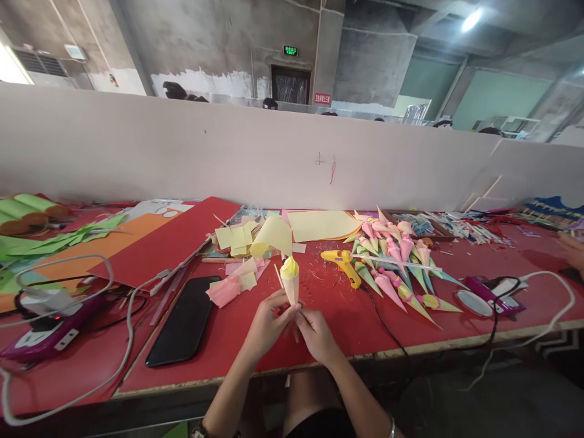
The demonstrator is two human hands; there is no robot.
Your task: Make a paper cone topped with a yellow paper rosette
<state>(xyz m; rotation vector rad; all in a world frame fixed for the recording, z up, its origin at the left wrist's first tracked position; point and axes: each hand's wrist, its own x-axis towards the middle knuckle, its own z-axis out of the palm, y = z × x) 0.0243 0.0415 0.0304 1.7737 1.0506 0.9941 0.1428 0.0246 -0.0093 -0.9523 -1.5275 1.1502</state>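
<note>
Upright above the table, a small cream paper cone (290, 288) carries a swirl of yellow paper (289, 267) at its top. My left hand (270, 322) pinches the cone near its pointed lower end. From the other side, my right hand (316, 331) closes its fingertips on that same tip. A thin wooden stick (278, 275) rises beside the cone from my left hand. Just beyond the cone stands a curled sheet of yellow paper (272, 234). The yellow glue gun (343, 266) rests to the right of my hands, a clear glue stick (396, 261) projecting from it.
Finished paper cones (392, 255) lie heaped at the right. Cut yellow paper (239, 237) and pink crepe paper (230, 285) lie left of centre. A black phone (181, 321) sits near the front edge. Purple power strips (43, 337) with cables flank both sides. A pale partition (255, 155) stands behind.
</note>
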